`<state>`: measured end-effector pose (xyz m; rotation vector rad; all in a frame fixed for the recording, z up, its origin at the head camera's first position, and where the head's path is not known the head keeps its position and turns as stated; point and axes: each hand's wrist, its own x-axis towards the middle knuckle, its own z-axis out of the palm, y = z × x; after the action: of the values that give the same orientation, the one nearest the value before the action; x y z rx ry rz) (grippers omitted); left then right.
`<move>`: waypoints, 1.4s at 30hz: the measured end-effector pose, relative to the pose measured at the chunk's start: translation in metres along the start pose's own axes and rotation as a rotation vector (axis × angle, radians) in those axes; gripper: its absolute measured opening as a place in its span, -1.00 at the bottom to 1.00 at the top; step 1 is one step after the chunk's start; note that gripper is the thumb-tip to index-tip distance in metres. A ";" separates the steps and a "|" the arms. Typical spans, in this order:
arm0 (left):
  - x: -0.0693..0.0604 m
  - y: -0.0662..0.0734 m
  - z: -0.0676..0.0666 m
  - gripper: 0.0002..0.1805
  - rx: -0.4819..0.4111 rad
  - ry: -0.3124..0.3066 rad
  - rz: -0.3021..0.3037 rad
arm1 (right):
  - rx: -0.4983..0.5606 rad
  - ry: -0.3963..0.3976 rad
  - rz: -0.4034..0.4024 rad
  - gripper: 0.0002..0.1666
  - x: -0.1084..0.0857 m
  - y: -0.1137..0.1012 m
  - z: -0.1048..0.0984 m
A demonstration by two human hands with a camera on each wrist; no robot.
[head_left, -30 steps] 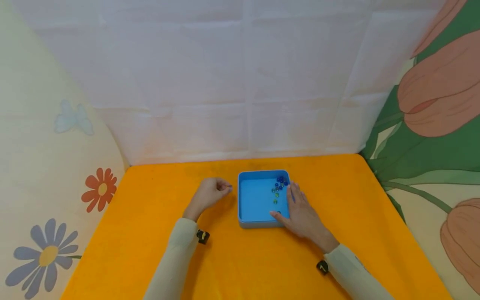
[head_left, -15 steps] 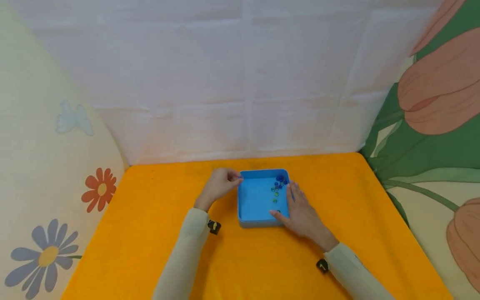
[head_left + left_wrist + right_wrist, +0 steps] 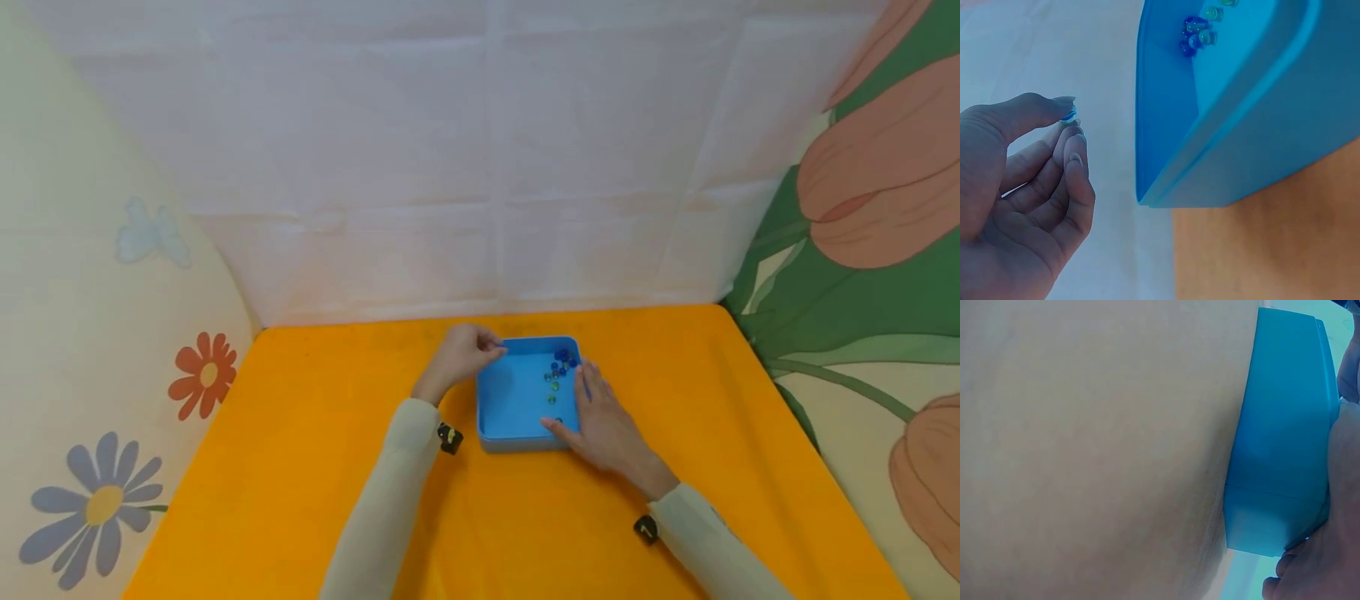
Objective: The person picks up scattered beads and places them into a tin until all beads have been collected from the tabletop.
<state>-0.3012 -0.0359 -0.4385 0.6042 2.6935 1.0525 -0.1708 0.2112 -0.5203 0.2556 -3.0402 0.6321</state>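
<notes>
My left hand (image 3: 461, 358) pinches a small clear marble with a blue swirl (image 3: 1069, 116) between thumb and fingertips, by the back left corner of a square blue box (image 3: 513, 400). In the left wrist view the marble is outside the box wall (image 3: 1169, 119), with a gap between them. Several dark blue and greenish marbles (image 3: 564, 357) lie inside, clustered at the back right, with a few trailing toward the front. My right hand (image 3: 609, 429) rests on the box's right side, fingers straight along the rim and thumb over the front right part.
An orange cloth (image 3: 330, 450) covers the table under the box. White sheeting (image 3: 390, 167) hangs behind it. Printed flower panels stand at the left (image 3: 82, 350) and right (image 3: 885, 275). Each wrist wears a small black device (image 3: 450, 437).
My left hand has moved right and toward the back, from beside the box to its back left corner, still pinching the marble. The right hand stays in place.
</notes>
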 end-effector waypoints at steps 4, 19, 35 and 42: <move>0.006 0.002 0.005 -0.74 0.005 0.007 -0.008 | 0.008 0.000 -0.005 0.36 0.001 0.001 0.000; 0.023 0.009 0.029 -0.75 -0.060 -0.023 -0.005 | -0.001 0.009 -0.015 0.37 0.001 0.000 0.000; 0.038 0.008 0.043 -0.77 -0.059 -0.054 0.027 | -0.010 0.010 -0.001 0.37 0.001 0.001 0.002; 0.041 0.008 0.047 -0.80 -0.046 -0.060 0.020 | -0.003 0.008 0.000 0.36 0.001 0.000 0.001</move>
<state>-0.3212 0.0154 -0.4687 0.6448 2.6101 1.0804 -0.1716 0.2106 -0.5206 0.2530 -3.0332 0.6270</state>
